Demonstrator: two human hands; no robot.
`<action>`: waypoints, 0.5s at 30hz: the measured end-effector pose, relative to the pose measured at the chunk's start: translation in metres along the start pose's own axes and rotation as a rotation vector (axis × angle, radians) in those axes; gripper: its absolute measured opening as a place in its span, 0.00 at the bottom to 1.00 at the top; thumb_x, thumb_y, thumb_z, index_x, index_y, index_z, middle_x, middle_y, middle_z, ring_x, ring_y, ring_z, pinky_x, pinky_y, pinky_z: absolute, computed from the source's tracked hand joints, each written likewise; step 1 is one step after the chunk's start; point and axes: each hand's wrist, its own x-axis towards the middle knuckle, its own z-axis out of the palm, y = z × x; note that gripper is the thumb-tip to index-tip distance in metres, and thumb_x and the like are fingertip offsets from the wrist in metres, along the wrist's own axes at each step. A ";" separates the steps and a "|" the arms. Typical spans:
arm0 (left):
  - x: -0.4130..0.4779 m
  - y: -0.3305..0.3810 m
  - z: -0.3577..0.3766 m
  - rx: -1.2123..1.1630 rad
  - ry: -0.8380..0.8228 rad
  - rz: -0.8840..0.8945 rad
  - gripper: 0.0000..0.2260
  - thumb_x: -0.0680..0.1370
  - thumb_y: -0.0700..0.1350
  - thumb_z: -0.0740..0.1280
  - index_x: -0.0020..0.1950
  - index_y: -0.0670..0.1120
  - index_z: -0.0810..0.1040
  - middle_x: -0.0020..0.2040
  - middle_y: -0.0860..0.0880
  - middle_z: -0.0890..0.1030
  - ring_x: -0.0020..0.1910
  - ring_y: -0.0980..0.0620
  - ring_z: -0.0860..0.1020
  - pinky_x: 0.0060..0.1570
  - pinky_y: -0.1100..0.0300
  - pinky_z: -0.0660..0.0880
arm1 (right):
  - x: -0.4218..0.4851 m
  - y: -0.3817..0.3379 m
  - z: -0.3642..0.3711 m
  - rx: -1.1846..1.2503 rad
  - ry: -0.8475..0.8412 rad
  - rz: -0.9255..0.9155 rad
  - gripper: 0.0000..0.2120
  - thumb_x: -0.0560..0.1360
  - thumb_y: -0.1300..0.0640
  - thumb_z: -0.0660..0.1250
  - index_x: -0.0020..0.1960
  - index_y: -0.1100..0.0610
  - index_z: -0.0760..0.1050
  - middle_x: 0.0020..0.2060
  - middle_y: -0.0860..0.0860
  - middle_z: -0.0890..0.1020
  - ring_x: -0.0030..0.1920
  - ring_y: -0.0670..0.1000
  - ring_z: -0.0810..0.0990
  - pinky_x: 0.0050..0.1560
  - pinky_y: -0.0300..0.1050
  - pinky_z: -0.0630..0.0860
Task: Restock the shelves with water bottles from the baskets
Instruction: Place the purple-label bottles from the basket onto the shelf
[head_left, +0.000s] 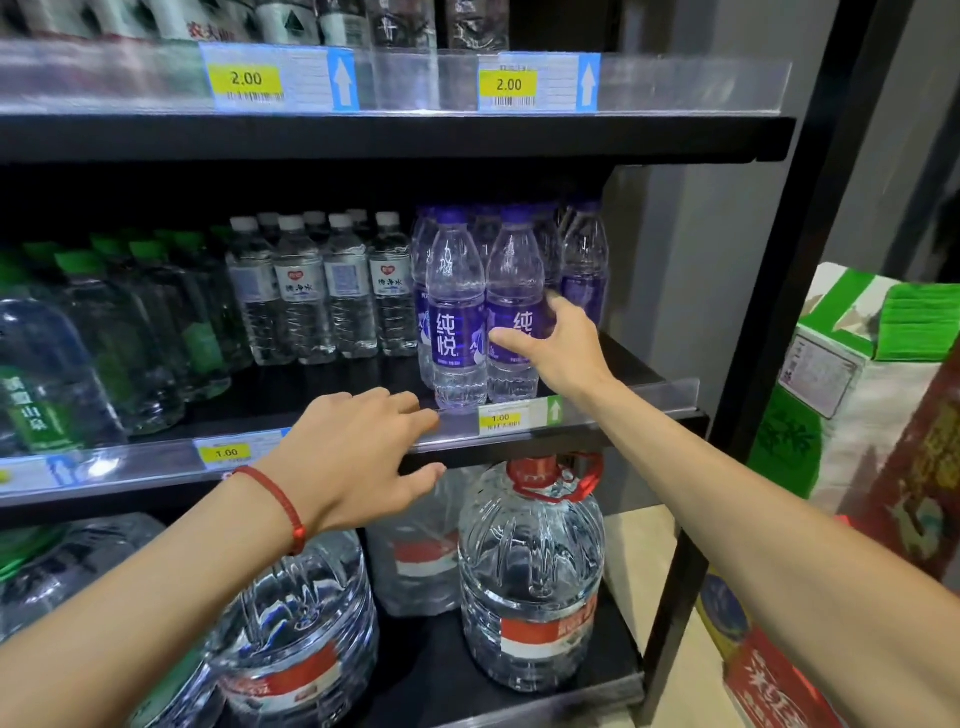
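Note:
On the middle shelf (597, 415) stands a group of purple-capped water bottles with purple labels. My right hand (558, 348) grips the front right purple bottle (514, 291) around its label, thumb on the front and fingers behind. Another purple bottle (456, 312) stands upright just left of it, at the shelf's front edge. My left hand (358, 457) rests on the shelf's clear front rail, fingers spread over the top and thumb under the edge; it holds no bottle. No basket is in view.
White-capped bottles (322, 291) and green-capped bottles (130, 322) fill the shelf to the left. Large red-capped water jugs (530, 571) stand on the bottom shelf. Green and white sacks (852, 395) lean at the right of the black shelf post (769, 332).

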 end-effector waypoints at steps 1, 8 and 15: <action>0.000 0.000 0.000 0.001 -0.001 -0.003 0.34 0.73 0.70 0.39 0.64 0.57 0.73 0.56 0.56 0.76 0.57 0.52 0.77 0.50 0.52 0.77 | 0.000 0.000 0.002 0.014 -0.001 0.011 0.62 0.51 0.17 0.72 0.75 0.53 0.72 0.67 0.49 0.81 0.68 0.52 0.79 0.69 0.57 0.77; 0.009 -0.003 -0.001 -0.089 0.003 -0.061 0.33 0.72 0.70 0.40 0.63 0.59 0.74 0.56 0.57 0.77 0.58 0.54 0.77 0.48 0.53 0.78 | -0.005 -0.014 0.003 -0.027 0.011 0.047 0.47 0.66 0.34 0.80 0.75 0.60 0.72 0.64 0.49 0.82 0.63 0.49 0.81 0.64 0.43 0.77; 0.019 -0.001 0.001 -0.106 0.017 -0.087 0.29 0.73 0.70 0.43 0.61 0.60 0.73 0.54 0.58 0.76 0.56 0.55 0.77 0.43 0.54 0.76 | -0.004 -0.011 0.010 -0.048 0.051 0.024 0.50 0.64 0.30 0.78 0.75 0.59 0.72 0.63 0.51 0.83 0.63 0.52 0.80 0.65 0.53 0.79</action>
